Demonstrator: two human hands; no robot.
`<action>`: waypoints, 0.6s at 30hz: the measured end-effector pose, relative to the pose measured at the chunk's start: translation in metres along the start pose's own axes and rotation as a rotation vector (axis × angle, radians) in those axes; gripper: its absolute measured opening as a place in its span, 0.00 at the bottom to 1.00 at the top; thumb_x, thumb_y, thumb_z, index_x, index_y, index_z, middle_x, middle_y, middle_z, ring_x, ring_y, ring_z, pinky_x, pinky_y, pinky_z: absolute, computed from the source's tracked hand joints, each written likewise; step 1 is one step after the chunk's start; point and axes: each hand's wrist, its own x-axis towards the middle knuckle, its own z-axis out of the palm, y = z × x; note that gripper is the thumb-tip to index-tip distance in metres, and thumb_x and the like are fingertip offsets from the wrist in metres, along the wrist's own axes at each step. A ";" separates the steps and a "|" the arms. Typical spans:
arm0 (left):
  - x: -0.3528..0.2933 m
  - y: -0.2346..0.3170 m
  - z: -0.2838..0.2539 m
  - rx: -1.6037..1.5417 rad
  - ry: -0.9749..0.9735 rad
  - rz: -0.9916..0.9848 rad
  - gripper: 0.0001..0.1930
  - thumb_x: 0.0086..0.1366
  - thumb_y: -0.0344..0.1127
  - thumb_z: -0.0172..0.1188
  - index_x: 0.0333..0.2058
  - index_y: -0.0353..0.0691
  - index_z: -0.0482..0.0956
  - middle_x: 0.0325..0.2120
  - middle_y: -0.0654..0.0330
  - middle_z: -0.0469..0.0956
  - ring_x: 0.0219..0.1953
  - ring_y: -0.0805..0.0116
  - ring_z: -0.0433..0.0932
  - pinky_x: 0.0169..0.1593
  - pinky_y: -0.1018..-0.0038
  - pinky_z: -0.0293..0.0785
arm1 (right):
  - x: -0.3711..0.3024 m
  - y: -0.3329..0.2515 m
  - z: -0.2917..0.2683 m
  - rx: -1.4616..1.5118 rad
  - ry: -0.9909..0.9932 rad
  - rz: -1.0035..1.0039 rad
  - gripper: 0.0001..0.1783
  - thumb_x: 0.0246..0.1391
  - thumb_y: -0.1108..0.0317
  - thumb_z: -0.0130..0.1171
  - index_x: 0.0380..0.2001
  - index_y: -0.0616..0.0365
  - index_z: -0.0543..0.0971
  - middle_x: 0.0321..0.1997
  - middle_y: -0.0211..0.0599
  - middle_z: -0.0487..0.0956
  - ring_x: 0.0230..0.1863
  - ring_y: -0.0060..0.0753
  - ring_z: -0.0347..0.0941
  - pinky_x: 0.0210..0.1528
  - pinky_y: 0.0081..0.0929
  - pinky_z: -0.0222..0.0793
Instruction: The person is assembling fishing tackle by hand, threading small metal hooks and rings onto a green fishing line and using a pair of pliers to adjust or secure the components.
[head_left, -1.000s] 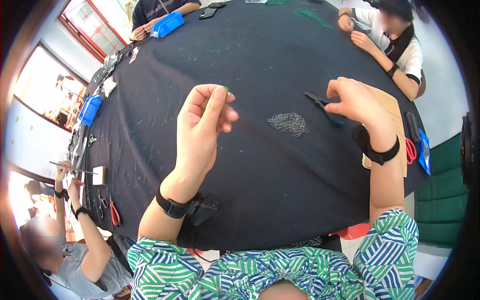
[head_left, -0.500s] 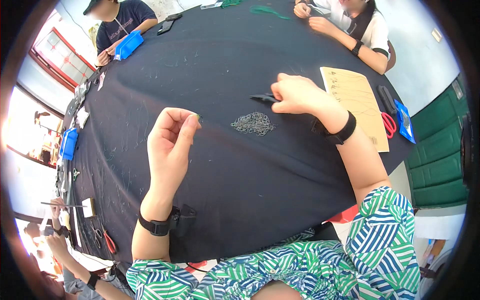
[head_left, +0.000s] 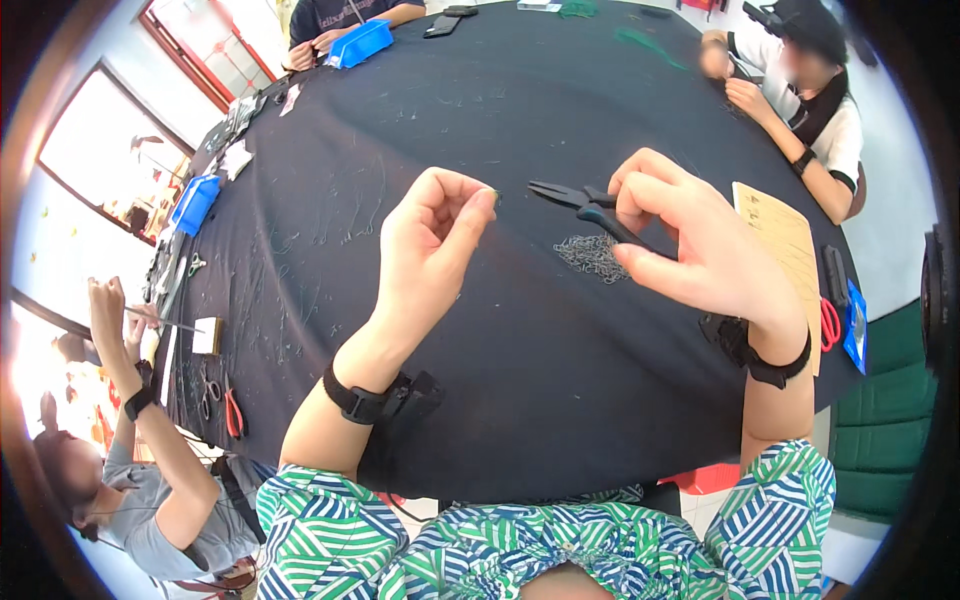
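Observation:
My left hand (head_left: 432, 235) is closed in a pinch, thumb against forefinger. A tiny green thing (head_left: 497, 195) shows at its fingertips, too small to name. To its right, black long-nosed pliers (head_left: 585, 203) are held in my right hand (head_left: 690, 225), fingers and thumb around the handles. The jaws look slightly parted and point left toward the pinch, a short gap away. Just below the pliers, a heap of small grey metal wire pieces (head_left: 592, 258) lies on the black cloth, partly hidden by my right hand.
A tan card (head_left: 780, 235), red-handled scissors (head_left: 830, 325) and a blue packet (head_left: 856, 325) lie at right. Thin thread strands (head_left: 340, 205) spread over the cloth at left. Blue trays (head_left: 360, 44), red-handled pliers (head_left: 234, 412) and several people working surround the table.
My right hand has taken hold of the pliers and lifted them from beside the heap, swinging the jaws toward my left hand. My left hand keeps its pinch. The whole view has shifted.

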 end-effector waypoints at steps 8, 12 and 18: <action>-0.003 0.005 0.003 0.002 0.003 0.018 0.04 0.68 0.29 0.59 0.35 0.35 0.76 0.25 0.70 0.75 0.27 0.87 0.69 0.32 0.87 0.66 | 0.003 -0.007 0.013 -0.062 0.046 -0.080 0.13 0.46 0.67 0.62 0.28 0.63 0.70 0.34 0.41 0.67 0.34 0.42 0.68 0.36 0.33 0.64; -0.003 0.004 0.004 0.049 0.012 0.044 0.04 0.68 0.29 0.59 0.34 0.35 0.76 0.25 0.70 0.74 0.27 0.87 0.69 0.32 0.87 0.66 | 0.004 -0.008 0.014 -0.075 0.061 -0.092 0.13 0.45 0.67 0.62 0.27 0.63 0.70 0.34 0.41 0.67 0.35 0.42 0.68 0.37 0.34 0.65; -0.003 0.002 0.004 0.053 0.012 0.066 0.04 0.68 0.28 0.59 0.34 0.34 0.75 0.25 0.70 0.74 0.27 0.86 0.70 0.33 0.86 0.67 | 0.004 -0.009 0.016 -0.090 0.059 -0.100 0.13 0.45 0.69 0.62 0.27 0.63 0.69 0.35 0.42 0.68 0.35 0.43 0.68 0.37 0.35 0.65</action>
